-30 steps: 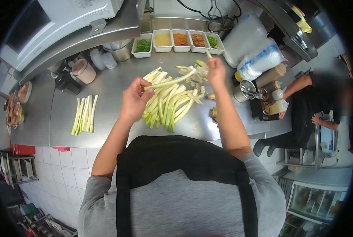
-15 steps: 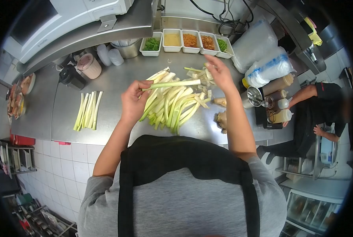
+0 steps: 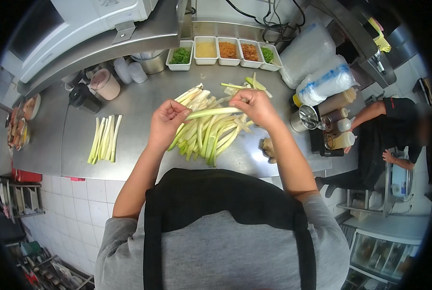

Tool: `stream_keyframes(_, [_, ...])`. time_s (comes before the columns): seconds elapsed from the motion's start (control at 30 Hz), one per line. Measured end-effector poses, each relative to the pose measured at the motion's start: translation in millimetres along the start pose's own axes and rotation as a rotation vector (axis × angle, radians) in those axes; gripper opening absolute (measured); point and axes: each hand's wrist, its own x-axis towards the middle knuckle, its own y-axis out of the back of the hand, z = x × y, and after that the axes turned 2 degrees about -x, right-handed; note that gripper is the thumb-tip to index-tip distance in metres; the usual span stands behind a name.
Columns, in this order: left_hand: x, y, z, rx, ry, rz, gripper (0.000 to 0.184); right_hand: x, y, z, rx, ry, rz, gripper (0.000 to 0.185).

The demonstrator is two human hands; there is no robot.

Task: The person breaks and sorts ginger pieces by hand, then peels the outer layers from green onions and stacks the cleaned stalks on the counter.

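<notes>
A pale green leek stalk is held level over the counter between both hands. My left hand is closed on its left end, thumb against the stalk. The fingers of my right hand pinch the right end. Right below lies a loose pile of leek stalks, white ends toward the back and green ends toward me. Peeled scraps lie just behind my right hand. Off to the left, several cut stalks are lined up side by side on the steel.
White tubs of chopped food stand along the back of the steel counter. Knobbly ginger sits by my right forearm. Sauce bottles and plastic bags are at right, near another person. A blender jar stands back left.
My right hand has come down and forward from above the scraps to pinch the stalk's right end. My left hand keeps its hold on the other end. Some scraps now lie farther back.
</notes>
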Motion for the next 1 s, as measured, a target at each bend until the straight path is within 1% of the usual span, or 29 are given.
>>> stream_keyframes(0.07, [-1.1,-3.1,0.4,0.008,0.003,0.000,0.011,-1.5,-1.9,5.9,0.047,-0.055,0.045,0.011])
stream_keyframes(0.1, [-1.6,-5.0,-0.7,0.031,-0.050,-0.005,0.011,-2.1,-2.2,9.7,0.068,-0.082,0.069,0.011])
stream_keyframes(0.2, [-1.8,-9.1,-6.8,0.057,-0.221,-0.010,0.011,4.1,1.3,19.6,0.239,-0.409,0.198,0.012])
stream_keyframes(0.27, [-1.5,-9.3,-12.4,0.027,-0.340,0.001,0.011,10.7,3.9,51.0,0.016,-0.340,0.357,0.017])
stream_keyframes(0.3, [-1.4,-9.3,-13.3,0.021,-0.332,0.007,0.011,13.0,4.9,63.4,-0.094,-0.303,0.434,0.020])
stream_keyframes(0.4, [-1.1,-8.8,-10.3,0.052,-0.289,0.051,0.012,14.4,9.5,92.6,-0.596,-0.359,0.223,0.025])
stream_keyframes(0.47, [-2.5,-11.2,-4.9,0.130,-0.235,0.109,0.012,8.0,-1.7,120.6,-0.801,-0.132,0.343,0.025])
stream_keyframes(0.5, [-1.4,-10.5,-6.8,0.115,-0.229,0.125,0.012,4.8,-0.6,122.4,-0.907,-0.021,0.409,0.026])
stream_keyframes(0.6, [4.5,-5.8,-18.9,0.082,-0.200,0.150,0.014,5.5,5.6,109.3,-0.745,-0.291,0.313,0.017])
stream_keyframes(0.7, [11.1,-7.2,-26.8,0.082,-0.197,0.128,0.013,7.7,10.0,89.3,-0.586,-0.250,0.369,0.014])
stream_keyframes(0.77, [12.6,-16.3,-27.7,0.125,-0.201,0.098,0.014,7.0,9.1,66.0,-0.581,-0.161,0.337,0.015])
stream_keyframes(0.83, [15.7,-27.2,-29.4,0.199,-0.223,0.076,0.014,7.8,-2.5,46.8,-0.316,-0.020,0.298,0.018])
stream_keyframes(0.9, [25.4,-40.6,-31.7,0.207,-0.316,0.018,0.014,6.6,-22.1,27.1,-0.364,0.218,0.212,0.022])
stream_keyframes(0.93, [29.5,-45.4,-31.5,0.210,-0.361,-0.004,0.014,3.0,-32.6,19.4,-0.380,0.261,0.217,0.022])
stream_keyframes(1.0, [36.2,-51.0,-20.6,0.269,-0.362,-0.012,0.014,-3.4,-45.5,11.3,-0.413,0.347,0.223,0.022])
